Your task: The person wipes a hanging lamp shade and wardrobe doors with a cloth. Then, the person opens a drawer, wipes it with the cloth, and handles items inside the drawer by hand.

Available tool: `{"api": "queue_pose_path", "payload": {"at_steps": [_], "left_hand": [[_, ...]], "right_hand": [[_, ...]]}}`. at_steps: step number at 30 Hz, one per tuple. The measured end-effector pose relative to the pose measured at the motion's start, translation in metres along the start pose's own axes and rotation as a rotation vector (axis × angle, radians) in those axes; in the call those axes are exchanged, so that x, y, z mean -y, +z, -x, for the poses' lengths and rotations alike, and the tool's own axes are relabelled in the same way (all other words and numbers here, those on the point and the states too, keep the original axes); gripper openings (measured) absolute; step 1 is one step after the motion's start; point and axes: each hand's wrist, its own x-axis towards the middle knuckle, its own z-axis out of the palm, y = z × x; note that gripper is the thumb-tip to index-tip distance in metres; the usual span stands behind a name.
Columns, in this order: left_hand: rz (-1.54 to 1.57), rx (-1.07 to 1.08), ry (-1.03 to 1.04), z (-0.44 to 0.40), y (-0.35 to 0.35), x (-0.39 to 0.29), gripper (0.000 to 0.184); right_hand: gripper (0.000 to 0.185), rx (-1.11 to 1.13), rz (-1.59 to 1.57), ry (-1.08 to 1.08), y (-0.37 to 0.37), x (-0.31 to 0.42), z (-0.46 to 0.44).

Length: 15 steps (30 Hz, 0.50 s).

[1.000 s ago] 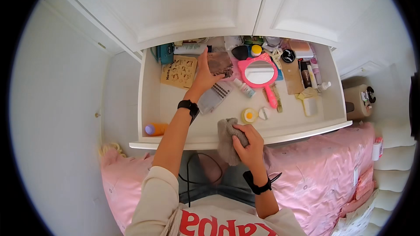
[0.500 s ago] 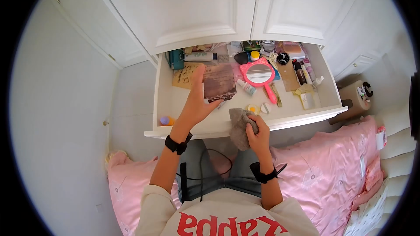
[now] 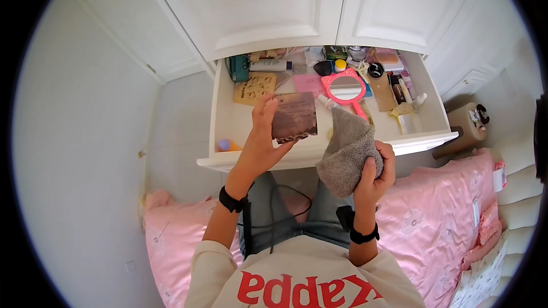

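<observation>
My left hand [image 3: 264,137] grips a small brown box [image 3: 295,116] by its left side, above the front part of the open drawer [image 3: 251,163]. The box has printed writing, too blurred to read. In my right hand [image 3: 378,174] is a grey cloth [image 3: 347,151], pinched at its lower right and hanging spread out over the drawer's front edge. The cloth and the box are apart. Behind the cloth lies a pink hand mirror [image 3: 346,89], its handle partly hidden.
Inside the drawer are a yellow card [image 3: 255,88], a white tube [image 3: 270,66], a black round jar [image 3: 375,70] and several cosmetics. White cabinet doors [image 3: 274,5] rise behind. A pink bed cover [image 3: 434,205] spreads behind me, and a beige bin-like stand [image 3: 463,128] is at right.
My right hand has moved right and up, and the bunched cloth is now spread out. My left hand has brought the brown box slightly right and lower.
</observation>
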Motion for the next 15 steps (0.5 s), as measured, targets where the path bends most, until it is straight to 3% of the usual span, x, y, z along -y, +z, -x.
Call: {"api": "queue_pose_path", "payload": {"at_steps": [4, 8, 10, 13, 15], "left_hand": [[0.060, 0.001, -0.001, 0.005, 0.005, -0.007, 0.099], [0.181, 0.055, -0.018, 0.010, 0.011, -0.026, 0.094], [0.268, 0.152, -0.063, 0.013, 0.010, -0.039, 0.093], [0.307, 0.099, -0.050, 0.017, 0.015, -0.041, 0.092], [0.629, 0.036, -0.160, 0.022, 0.024, -0.045, 0.090]], "right_hand": [[0.022, 0.120, 0.082, -0.102, 0.007, 0.009, 0.005], [0.024, 0.119, -0.398, 0.475, 0.022, -0.001, 0.017], [0.024, 0.162, -0.624, 0.610, 0.021, -0.004, 0.018], [0.032, 0.183, -0.842, 0.752, 0.018, -0.012, 0.016], [0.038, 0.115, -0.950, 0.823, 0.017, -0.010, 0.014]]}}
